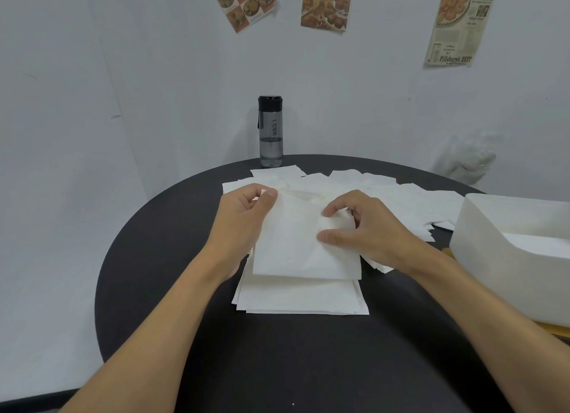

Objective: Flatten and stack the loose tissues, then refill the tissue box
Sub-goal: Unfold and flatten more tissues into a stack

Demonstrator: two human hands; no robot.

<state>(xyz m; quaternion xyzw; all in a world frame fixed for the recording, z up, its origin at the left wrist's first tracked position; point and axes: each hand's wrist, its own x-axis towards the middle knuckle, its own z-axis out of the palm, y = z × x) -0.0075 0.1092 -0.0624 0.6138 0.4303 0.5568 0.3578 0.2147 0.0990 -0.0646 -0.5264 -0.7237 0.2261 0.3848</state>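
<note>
Two bare forearms reach in from the near edge of the round black table point(172, 258) toward the stack point(302, 300) of flattened white tissues, which lies on the tabletop in the middle of the view. Above the stack, and overlapping its far part, a single tissue point(296, 246) is held by both hands. The left hand point(243, 215) pinches its far-left corner between thumb and curled fingers. The right hand point(367, 224) grips its right edge, thumb on top and fingers curled round a bunched fold.

Beyond the stack, loose tissues point(385, 190) lie spread and overlapping across the far side of the table, running on to the right. To the right of the stack sits the white tissue box point(493, 243), open at the top (something white shows inside). Behind the stack, at the table's far edge, a dark translucent bottle point(270, 131) stands upright, partly filled. Food posters point(327, 5) hang on the wall further back.
</note>
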